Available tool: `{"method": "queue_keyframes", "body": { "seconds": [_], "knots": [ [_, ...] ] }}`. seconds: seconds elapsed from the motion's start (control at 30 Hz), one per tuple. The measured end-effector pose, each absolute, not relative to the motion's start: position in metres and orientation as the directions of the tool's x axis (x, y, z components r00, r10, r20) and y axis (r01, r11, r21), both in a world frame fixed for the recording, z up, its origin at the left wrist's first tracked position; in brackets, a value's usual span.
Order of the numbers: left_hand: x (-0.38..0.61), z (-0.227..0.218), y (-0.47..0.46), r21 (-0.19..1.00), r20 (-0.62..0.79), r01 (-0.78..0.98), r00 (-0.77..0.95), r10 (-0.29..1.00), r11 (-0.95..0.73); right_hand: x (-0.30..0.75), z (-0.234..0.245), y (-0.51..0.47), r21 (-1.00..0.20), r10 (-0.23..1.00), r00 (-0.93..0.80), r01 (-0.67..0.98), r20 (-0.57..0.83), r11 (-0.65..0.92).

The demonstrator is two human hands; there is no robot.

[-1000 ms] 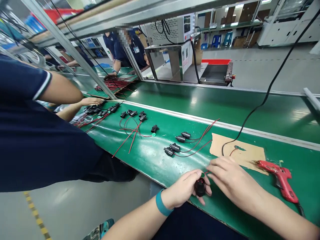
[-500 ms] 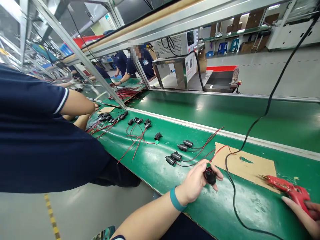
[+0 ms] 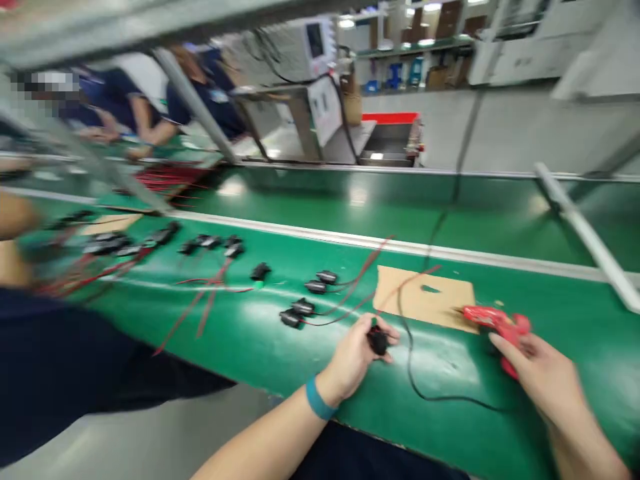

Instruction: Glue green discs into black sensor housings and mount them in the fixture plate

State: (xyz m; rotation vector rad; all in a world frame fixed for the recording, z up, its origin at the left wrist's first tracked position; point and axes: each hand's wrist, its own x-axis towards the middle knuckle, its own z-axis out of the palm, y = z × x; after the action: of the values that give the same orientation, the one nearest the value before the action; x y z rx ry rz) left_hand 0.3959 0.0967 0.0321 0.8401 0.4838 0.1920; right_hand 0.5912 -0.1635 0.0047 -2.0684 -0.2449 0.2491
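My left hand point(image 3: 353, 357), with a teal band at the wrist, is closed around a black connector housing point(image 3: 378, 339) that has a bit of green at its top. Red wire runs up from it toward the cardboard sheet point(image 3: 400, 303). In my right hand point(image 3: 543, 373) is a red glue gun point(image 3: 495, 323), its nozzle pointing left over the right end of the cardboard. Left of my left hand lie several black connectors point(image 3: 303, 307) with red and black wires. A single connector point(image 3: 260, 271) with a green spot lies farther left.
A black cable point(image 3: 413, 373) loops across the green bench point(image 3: 500, 433) between my hands. More wired connectors point(image 3: 107, 243) are piled at the left, beside a co-worker's dark clothing point(image 3: 60, 373). A metal rail point(image 3: 300, 231) runs behind, and a machine on a stand point(image 3: 280, 107) is beyond.
The camera view has swung to the right, so the bench things appear farther left. My right hand with the glue gun shows more fully. My left hand still holds the connector.
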Motion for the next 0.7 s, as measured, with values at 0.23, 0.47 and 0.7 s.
{"method": "queue_keyframes", "body": {
  "seconds": [0.23, 0.47, 0.7],
  "knots": [
    [0.406, 0.040, 0.106, 0.684, -0.416, 0.122, 0.875, 0.248, 0.720, 0.578, 0.040, -0.144, -0.927, 0.280, 0.884, -0.362, -0.375, -0.096],
    [0.400, 0.045, 0.103, 0.648, -0.445, 0.164, 0.874, 0.196, 0.744, 0.574, 0.058, -0.148, -0.876, 0.504, 0.797, -0.459, -0.334, 0.145],
    [0.397, 0.048, 0.105, 0.621, -0.471, 0.177, 0.863, 0.183, 0.764, 0.581, 0.096, -0.155, -0.904, 0.517, 0.847, -0.313, -0.127, 0.292]
  ]
}}
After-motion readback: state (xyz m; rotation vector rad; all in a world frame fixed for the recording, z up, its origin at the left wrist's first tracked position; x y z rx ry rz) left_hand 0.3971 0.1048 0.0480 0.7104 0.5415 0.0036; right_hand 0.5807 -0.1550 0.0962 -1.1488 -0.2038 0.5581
